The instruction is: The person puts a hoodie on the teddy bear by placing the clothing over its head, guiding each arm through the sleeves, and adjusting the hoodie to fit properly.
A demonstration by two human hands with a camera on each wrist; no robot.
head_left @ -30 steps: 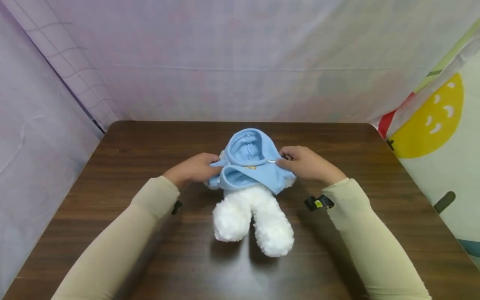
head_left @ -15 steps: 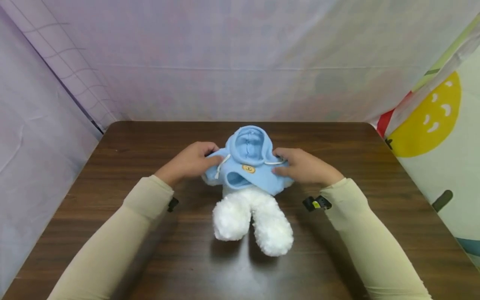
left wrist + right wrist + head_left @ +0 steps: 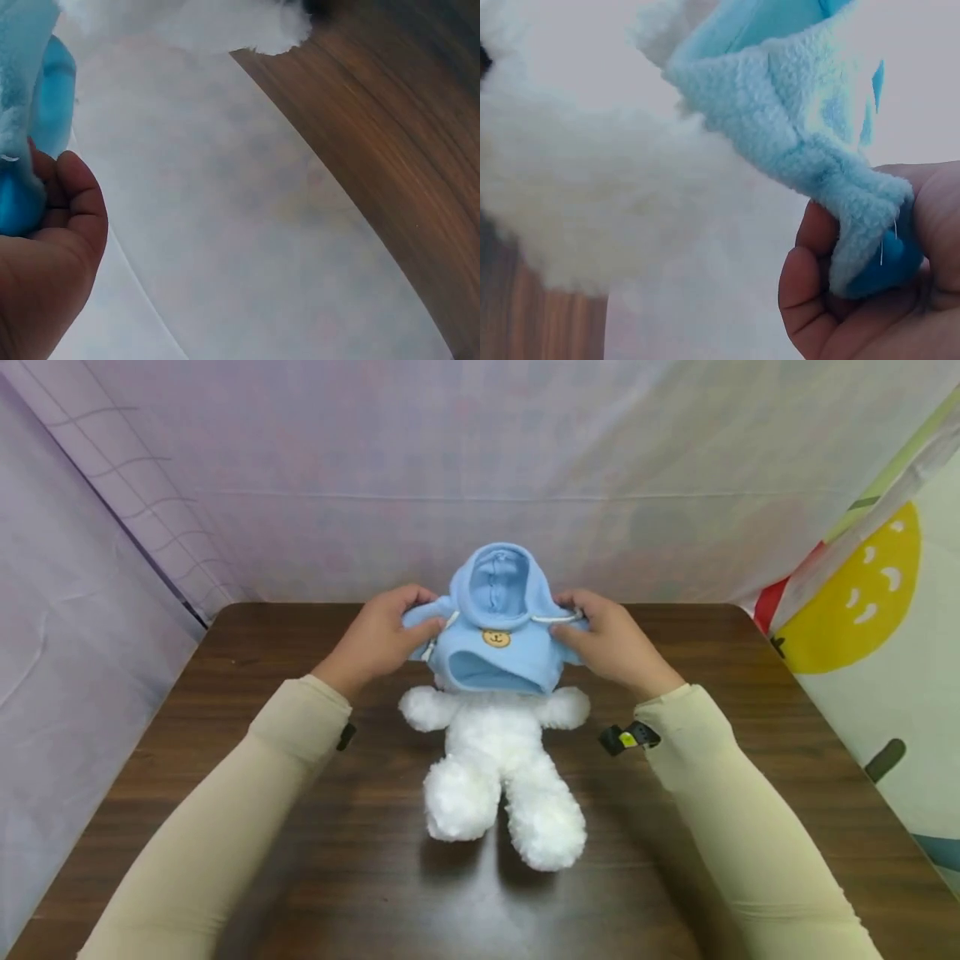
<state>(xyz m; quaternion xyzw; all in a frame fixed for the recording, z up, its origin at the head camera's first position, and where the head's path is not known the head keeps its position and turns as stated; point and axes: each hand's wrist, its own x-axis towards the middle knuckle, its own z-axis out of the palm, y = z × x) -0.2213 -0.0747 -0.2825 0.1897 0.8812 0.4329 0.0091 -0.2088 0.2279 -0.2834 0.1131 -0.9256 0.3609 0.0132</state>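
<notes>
A small light-blue hoodie (image 3: 510,652) with a bear-face patch is stretched between both hands, in front of the head end of a white plush toy (image 3: 491,735). The toy lies with arms and legs spread; the hoodie hides its head. My left hand (image 3: 381,639) pinches one sleeve, and in the left wrist view its fingers curl at the blue cloth (image 3: 15,150). Gripping the other sleeve, my right hand (image 3: 613,639) shows curled fingers round the fleecy cuff in the right wrist view. The toy's fluffy fur (image 3: 592,172) fills the left of that view.
The brown wooden table (image 3: 262,777) extends around the toy. A pale cloth (image 3: 337,468) hangs behind its far edge. On the right is a wall covering with a yellow printed shape (image 3: 862,597). Each wrist carries a black strap (image 3: 628,737).
Both hands have moved up and away with the hoodie, which has slid off the toy's body. The toy's arms and belly have come into sight; its legs have hardly moved.
</notes>
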